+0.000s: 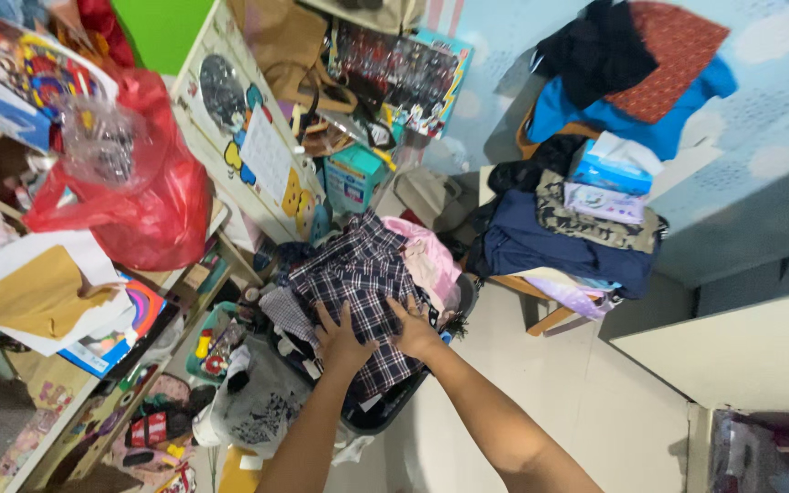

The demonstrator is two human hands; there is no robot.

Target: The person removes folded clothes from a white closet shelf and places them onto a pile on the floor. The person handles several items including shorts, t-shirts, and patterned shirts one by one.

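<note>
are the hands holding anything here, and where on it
Nothing is clearly held. Left hand and right hand lie flat, fingers spread, on the plaid shirt atop the laundry basket.

Pale tiled floor (586,393) at lower right. Light blue wall (760,100) across upper right, grey band below it. Wooden chair (541,306) at centre right — stacked with folded clothes. Cluttered wooden shelves (11,183) along the left edge — bright, even light.

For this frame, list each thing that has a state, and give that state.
Left hand: open, flat on the plaid shirt.
Right hand: open, flat on it too.
Plaid shirt: crumpled, topping the basket.
Laundry basket: overfull.
Red plastic bag: stuffed.
Chair: piled with clothes.
</note>
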